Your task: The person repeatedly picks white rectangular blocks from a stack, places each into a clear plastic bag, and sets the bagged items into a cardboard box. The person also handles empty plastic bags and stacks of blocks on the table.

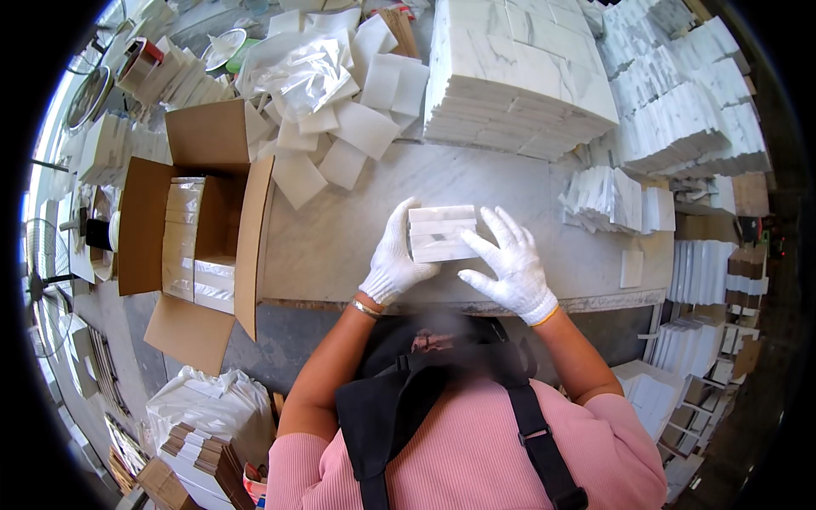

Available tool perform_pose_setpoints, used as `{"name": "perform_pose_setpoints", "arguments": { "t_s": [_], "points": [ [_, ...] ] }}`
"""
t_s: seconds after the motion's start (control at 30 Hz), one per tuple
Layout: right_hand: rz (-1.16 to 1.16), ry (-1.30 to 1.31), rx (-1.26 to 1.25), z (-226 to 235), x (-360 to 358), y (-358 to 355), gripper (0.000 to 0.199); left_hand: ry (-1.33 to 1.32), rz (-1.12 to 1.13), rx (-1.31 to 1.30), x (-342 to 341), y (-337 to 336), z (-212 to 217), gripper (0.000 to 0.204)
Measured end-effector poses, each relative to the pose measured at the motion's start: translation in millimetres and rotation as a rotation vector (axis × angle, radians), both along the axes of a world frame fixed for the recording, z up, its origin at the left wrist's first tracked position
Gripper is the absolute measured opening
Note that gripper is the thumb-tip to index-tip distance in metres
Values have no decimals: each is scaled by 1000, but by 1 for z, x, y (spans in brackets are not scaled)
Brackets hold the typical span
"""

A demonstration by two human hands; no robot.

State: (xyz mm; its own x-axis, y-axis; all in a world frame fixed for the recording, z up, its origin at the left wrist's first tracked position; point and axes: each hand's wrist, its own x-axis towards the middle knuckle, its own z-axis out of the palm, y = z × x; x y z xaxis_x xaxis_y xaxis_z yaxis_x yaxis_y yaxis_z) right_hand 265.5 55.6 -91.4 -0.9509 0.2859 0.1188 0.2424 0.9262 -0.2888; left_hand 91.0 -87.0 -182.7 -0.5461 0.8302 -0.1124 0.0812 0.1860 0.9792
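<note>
A small stack of white marble tiles (442,223) with grey veins is held up over the near part of the marble-topped table. My left hand (398,259), in a white knit glove, grips it from the left side, the thumb up along the edge and the other fingers partly hidden beneath. On the right, my gloved right hand (512,268) has its fingers spread. One of its fingertips reaches the stack's right end; whether it presses there I cannot tell.
An open cardboard box (140,225) with wrapped packs inside stands at the left. Loose white sheets (365,127) and clear plastic (302,76) lie behind it. A large marble tile block (518,93) rises at the back, with leaning tiles (608,197) to the right.
</note>
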Motion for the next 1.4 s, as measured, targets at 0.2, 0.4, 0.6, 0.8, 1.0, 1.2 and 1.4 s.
{"name": "perform_pose_setpoints", "arguments": {
  "t_s": [0.2, 0.4, 0.6, 0.8, 1.0, 1.2, 1.4],
  "points": [
    [-24, 30, -46, 4, -9, 7, 65, -63, -26, 7, -1, 1, 8, 98],
    [1, 28, -38, 15, -16, 14, 79, -52, -32, 41, -1, 0, 8, 97],
    [117, -29, -123, 30, -34, 7, 107, -84, -24, 59, -1, 0, -1, 97],
    [-281, 470, -1299, -58, -29, 32, 104, -22, -35, 43, 1, 0, 1, 106],
    [-327, 478, -1436, -78, -51, -5, 100, -14, -41, -50, 4, -3, 8, 122],
    [-349, 510, -1431, -74, -52, -14, 91, -84, -58, -9, 2, -8, 13, 122],
    [-262, 215, -805, -48, -37, 26, 88, -27, -70, 51, -2, -7, 14, 108]
  ]
}}
